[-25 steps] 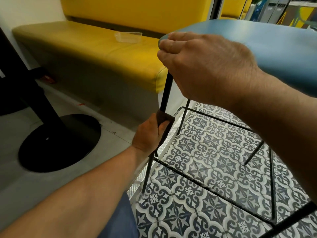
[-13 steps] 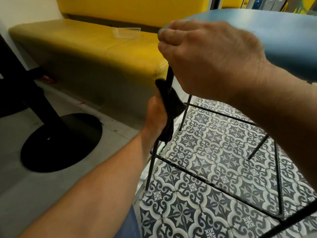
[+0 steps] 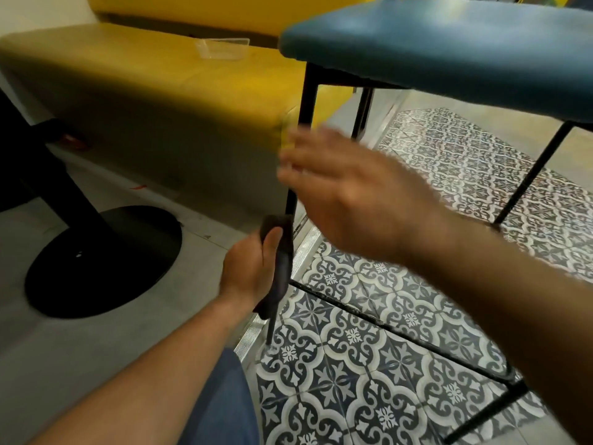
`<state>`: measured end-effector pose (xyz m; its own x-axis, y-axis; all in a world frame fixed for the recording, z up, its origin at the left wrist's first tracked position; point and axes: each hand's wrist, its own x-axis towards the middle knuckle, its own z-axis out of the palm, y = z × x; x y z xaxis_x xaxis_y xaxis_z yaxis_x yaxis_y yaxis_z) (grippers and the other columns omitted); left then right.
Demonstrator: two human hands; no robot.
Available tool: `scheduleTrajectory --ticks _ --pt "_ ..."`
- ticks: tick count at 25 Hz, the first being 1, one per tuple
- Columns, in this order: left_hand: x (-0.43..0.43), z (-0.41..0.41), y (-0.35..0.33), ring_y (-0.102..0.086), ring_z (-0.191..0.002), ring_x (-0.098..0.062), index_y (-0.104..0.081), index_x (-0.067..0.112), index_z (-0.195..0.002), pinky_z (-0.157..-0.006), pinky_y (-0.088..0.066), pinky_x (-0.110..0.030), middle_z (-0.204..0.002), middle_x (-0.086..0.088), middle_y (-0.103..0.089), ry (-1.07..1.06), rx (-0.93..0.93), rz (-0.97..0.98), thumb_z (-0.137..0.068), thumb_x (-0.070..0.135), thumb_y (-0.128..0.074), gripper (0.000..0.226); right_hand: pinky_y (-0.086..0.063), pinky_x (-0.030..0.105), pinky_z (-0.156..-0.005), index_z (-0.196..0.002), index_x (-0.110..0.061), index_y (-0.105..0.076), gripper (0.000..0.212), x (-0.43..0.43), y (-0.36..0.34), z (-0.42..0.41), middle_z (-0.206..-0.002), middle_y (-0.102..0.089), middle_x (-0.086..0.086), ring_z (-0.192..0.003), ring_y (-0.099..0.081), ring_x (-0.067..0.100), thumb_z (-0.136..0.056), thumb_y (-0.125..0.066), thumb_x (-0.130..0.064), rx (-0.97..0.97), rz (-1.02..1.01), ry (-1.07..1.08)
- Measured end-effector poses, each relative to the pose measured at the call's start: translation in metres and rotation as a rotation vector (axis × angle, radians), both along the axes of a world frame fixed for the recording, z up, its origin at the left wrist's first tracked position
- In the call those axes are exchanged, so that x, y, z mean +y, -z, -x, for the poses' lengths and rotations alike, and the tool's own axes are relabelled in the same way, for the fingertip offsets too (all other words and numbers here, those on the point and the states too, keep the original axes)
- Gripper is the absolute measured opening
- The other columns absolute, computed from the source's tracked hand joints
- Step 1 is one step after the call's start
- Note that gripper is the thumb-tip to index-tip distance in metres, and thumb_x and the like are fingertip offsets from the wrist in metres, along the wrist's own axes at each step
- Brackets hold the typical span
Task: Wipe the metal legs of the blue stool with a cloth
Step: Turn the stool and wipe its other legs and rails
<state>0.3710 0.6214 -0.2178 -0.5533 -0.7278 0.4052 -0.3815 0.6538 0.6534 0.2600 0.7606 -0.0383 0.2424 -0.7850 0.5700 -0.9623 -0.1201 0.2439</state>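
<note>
Two hands were in view. Left hand [image 3: 250, 271] gripped the dark cloth [image 3: 284, 268], fingers curled round it and the front leg [image 3: 308, 101] of the blue stool [image 3: 449, 43], low down. Right hand [image 3: 359, 203], blurred, fingers straight and loosely spread, held nothing just above the cloth.

Patterned tile floor [image 3: 353, 396] bears blue stool [image 3: 449, 43]; grey floor [image 3: 80, 364] bears black table base [image 3: 106, 258].

1. No text, label, brand, number or sign could be read anywhere in the view.
</note>
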Motion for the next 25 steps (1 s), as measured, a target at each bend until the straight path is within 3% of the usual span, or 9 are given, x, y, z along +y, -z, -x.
scheduleTrajectory --ticks 1,4,7,11,13,15,20,23,25 --pt "0.010 -0.005 -0.002 -0.052 -0.054 -0.004 -0.047 0.028 -0.070 -0.044 -0.032 -0.012 -0.055 0.014 -0.047 0.023 0.092 -0.086 -0.095 0.060 -0.029 0.044 -0.041 0.040 -0.103 -0.122 -0.004 -0.062 0.031 0.013 0.031 -0.004 -0.125 -0.062 0.016 -0.121 -0.053 0.031 -0.092 -0.060 -0.014 -0.188 -0.052 0.050" --pt "0.047 -0.008 -0.007 -0.062 -0.060 -0.003 -0.061 0.027 -0.077 -0.047 -0.045 -0.015 -0.066 0.009 -0.065 0.168 0.263 -0.429 -0.092 0.061 -0.039 0.044 -0.042 0.026 -0.097 -0.130 -0.026 -0.056 0.041 0.048 0.111 -0.026 -0.125 -0.058 -0.014 -0.116 -0.053 0.006 -0.093 -0.058 -0.043 -1.068 -0.348 0.323" --pt "0.070 -0.002 0.001 -0.067 -0.077 -0.005 -0.065 0.042 -0.097 -0.062 -0.053 -0.021 -0.084 0.015 -0.071 0.255 0.251 -0.535 -0.093 0.057 -0.042 0.028 -0.054 0.021 -0.076 -0.116 -0.034 -0.059 0.034 0.060 0.167 -0.041 -0.103 -0.067 -0.017 -0.094 -0.063 0.000 -0.085 -0.068 -0.043 -1.551 -0.231 0.316" --pt "0.084 0.002 0.021 -0.061 -0.099 0.005 -0.057 0.044 -0.122 -0.075 -0.051 -0.011 -0.104 0.024 -0.067 0.345 0.175 -0.564 -0.097 0.048 -0.045 0.028 -0.051 0.016 -0.062 -0.097 -0.034 -0.060 0.020 0.073 0.196 -0.050 -0.085 -0.066 -0.015 -0.079 -0.063 0.001 -0.081 -0.072 -0.032 -1.568 -0.041 0.468" --pt "0.087 0.003 0.029 -0.063 -0.095 0.004 -0.059 0.043 -0.116 -0.074 -0.051 -0.013 -0.100 0.024 -0.067 0.362 0.144 -0.599 -0.097 0.046 -0.047 0.023 -0.047 0.014 -0.057 -0.086 -0.031 -0.058 0.014 0.080 0.200 -0.048 -0.078 -0.064 -0.012 -0.072 -0.061 0.002 -0.082 -0.071 -0.026 -1.543 0.000 0.524" --pt "0.090 0.005 0.032 -0.065 -0.092 -0.001 -0.061 0.041 -0.110 -0.078 -0.054 -0.024 -0.097 0.018 -0.069 0.376 0.095 -0.639 -0.094 0.049 -0.048 0.022 -0.045 0.014 -0.053 -0.078 -0.028 -0.055 0.018 0.087 0.200 -0.042 -0.071 -0.061 -0.011 -0.064 -0.059 0.004 -0.082 -0.070 -0.021 -1.575 0.019 0.538" --pt "0.098 0.005 0.042 -0.066 -0.085 -0.007 -0.063 0.036 -0.097 -0.076 -0.054 -0.033 -0.089 0.010 -0.070 0.405 0.014 -0.620 -0.090 0.051 -0.055 0.018 -0.051 0.025 -0.059 -0.087 -0.028 -0.060 0.011 0.108 0.192 -0.026 -0.075 -0.066 -0.007 -0.067 -0.063 0.008 -0.079 -0.063 -0.020 -1.624 -0.164 0.470" --pt "0.112 0.004 0.056 -0.059 -0.081 -0.002 -0.064 0.028 -0.086 -0.072 -0.048 -0.027 -0.088 0.006 -0.060 0.390 -0.108 -0.497 -0.092 0.048 -0.056 0.023 -0.054 0.031 -0.064 -0.091 -0.025 -0.067 0.013 0.120 0.196 -0.028 -0.077 -0.070 -0.004 -0.070 -0.066 0.010 -0.083 -0.060 -0.017 -1.649 -0.185 0.537" --pt "0.126 0.002 0.064 -0.055 -0.085 0.003 -0.062 0.032 -0.083 -0.072 -0.042 -0.017 -0.092 0.008 -0.054 0.423 -0.126 -0.491 -0.093 0.046 -0.055 0.019 -0.054 0.029 -0.069 -0.093 -0.026 -0.069 0.017 0.134 0.203 -0.028 -0.080 -0.071 -0.007 -0.075 -0.066 0.008 -0.088 -0.059 -0.015 -1.696 -0.127 0.541"
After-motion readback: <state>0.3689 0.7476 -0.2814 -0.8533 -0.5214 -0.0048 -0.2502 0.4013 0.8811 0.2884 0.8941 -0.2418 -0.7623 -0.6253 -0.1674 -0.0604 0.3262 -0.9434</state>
